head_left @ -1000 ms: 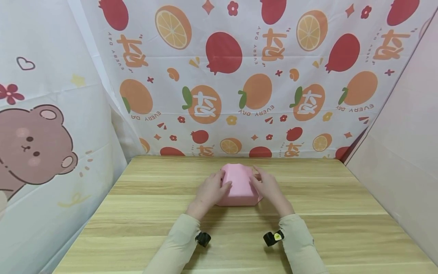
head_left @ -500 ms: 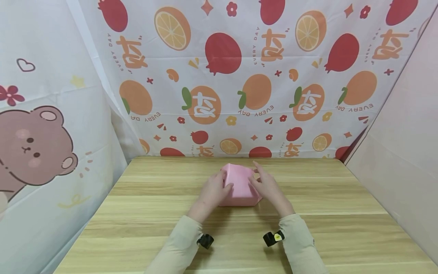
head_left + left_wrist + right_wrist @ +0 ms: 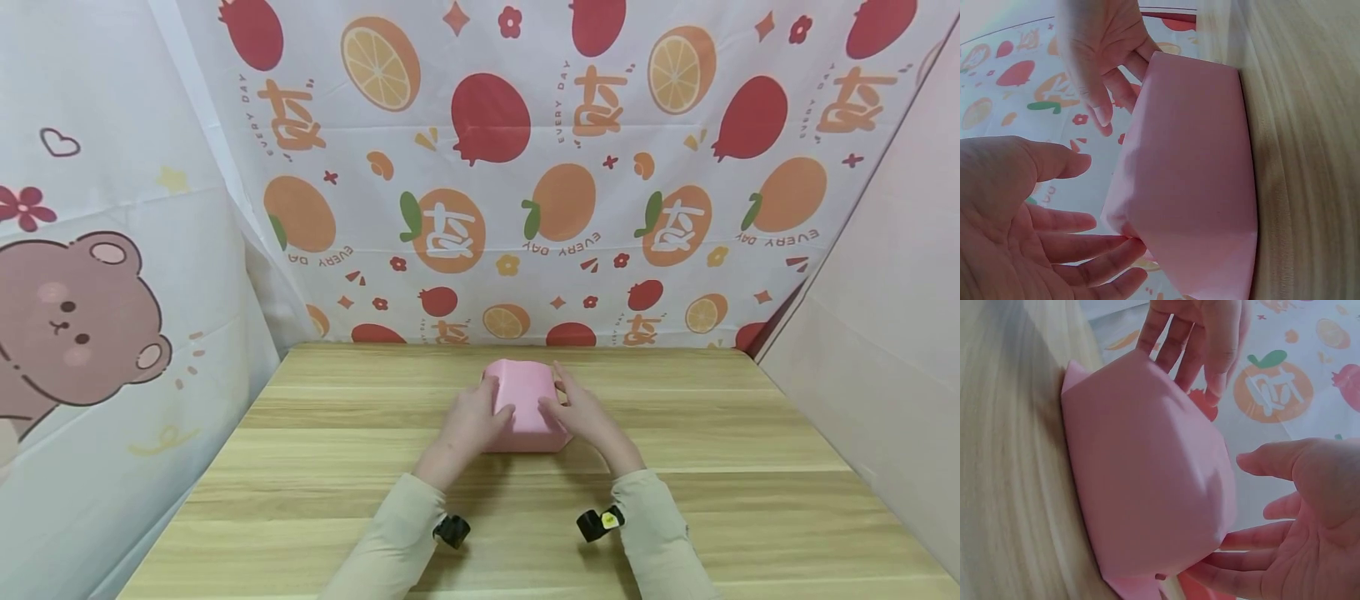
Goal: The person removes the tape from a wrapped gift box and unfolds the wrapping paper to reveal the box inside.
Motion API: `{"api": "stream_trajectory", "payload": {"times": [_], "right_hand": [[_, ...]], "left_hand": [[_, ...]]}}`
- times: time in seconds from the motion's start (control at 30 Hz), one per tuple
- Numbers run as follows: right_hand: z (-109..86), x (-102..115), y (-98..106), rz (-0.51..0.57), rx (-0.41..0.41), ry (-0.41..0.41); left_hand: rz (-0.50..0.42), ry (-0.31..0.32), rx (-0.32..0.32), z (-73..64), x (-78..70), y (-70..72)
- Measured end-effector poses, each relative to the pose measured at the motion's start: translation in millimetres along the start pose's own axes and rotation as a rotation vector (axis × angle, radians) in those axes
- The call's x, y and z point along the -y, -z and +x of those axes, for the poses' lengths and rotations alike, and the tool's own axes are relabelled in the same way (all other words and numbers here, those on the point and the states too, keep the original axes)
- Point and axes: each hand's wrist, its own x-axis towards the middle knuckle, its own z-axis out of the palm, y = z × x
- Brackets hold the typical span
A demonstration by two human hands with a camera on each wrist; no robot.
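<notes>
On the wooden tabletop stands a pink box-like thing (image 3: 525,392) of thin, bendable sheet, with slanted flaps at its lower corners. My left hand (image 3: 472,421) is at its left side; in the left wrist view the fingers of that left hand (image 3: 1041,231) are loosely straight, tips at the box's edge, and the thumb stands apart from it. On the other side is my right hand (image 3: 585,412), its straight fingers (image 3: 1254,559) at the box's edge in the right wrist view, with the thumb lifted away. A small dark hole (image 3: 1160,576) shows near the box's lower end.
The wooden table (image 3: 300,500) spreads out on every side of the box. Behind it hangs a fruit-print cloth (image 3: 487,200). A bear-print cloth (image 3: 75,325) hangs at the left, and a plain pale cloth (image 3: 885,350) at the right.
The box's far edge, slanted half a second ago, now lies more even and squarer. My left hand has shifted slightly right, and my right thumb has moved inward over the box.
</notes>
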Motion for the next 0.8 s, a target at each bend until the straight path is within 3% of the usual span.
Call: {"api": "stream_trajectory", "payload": {"times": [0.37, 0.63, 0.73, 0.8], "right_hand": [[-6.2, 10.3, 7.3, 0.036, -0.026, -0.001], [-12.7, 19.0, 12.0, 0.052, -0.006, -0.020], [-14.7, 21.4, 13.4, 0.034, 0.007, -0.017], [-14.5, 21.1, 13.5, 0.010, 0.010, 0.004]], "left_hand": [[-0.029, -0.002, -0.026, -2.5, -1.8, 0.5], [-0.024, -0.004, -0.053, 0.9, 5.8, -3.7], [0.011, -0.026, -0.031, -0.4, 5.8, -2.3], [0.055, -0.056, 0.019, -1.6, 5.7, -1.3]]}}
